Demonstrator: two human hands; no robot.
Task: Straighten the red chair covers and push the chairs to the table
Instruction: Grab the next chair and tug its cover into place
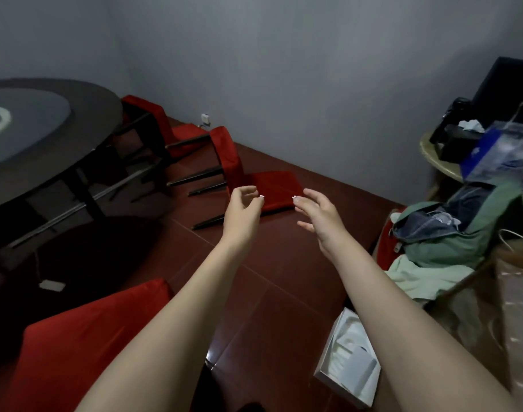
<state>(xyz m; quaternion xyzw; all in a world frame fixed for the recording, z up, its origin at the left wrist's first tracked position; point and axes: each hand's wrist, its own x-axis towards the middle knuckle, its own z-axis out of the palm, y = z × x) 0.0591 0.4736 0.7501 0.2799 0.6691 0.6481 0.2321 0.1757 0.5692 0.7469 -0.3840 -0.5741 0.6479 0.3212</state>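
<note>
A chair with a red cover (276,188) lies tipped over on the dark red tile floor, its black legs pointing left toward the round dark table (46,150). A second red-covered chair (153,114) lies tipped beside the table's far edge. A third red chair cover (76,337) fills the lower left, close to me. Both my arms reach forward over the floor. My left hand (241,208) and my right hand (321,214) hover in front of the fallen chair with relaxed fingers, holding nothing and touching nothing.
A chair piled with green and denim clothes (450,233) stands at the right. Behind it a small round table (441,162) carries a blue bag and black items. An open white box (350,364) lies on the floor at lower right. Grey walls close the corner.
</note>
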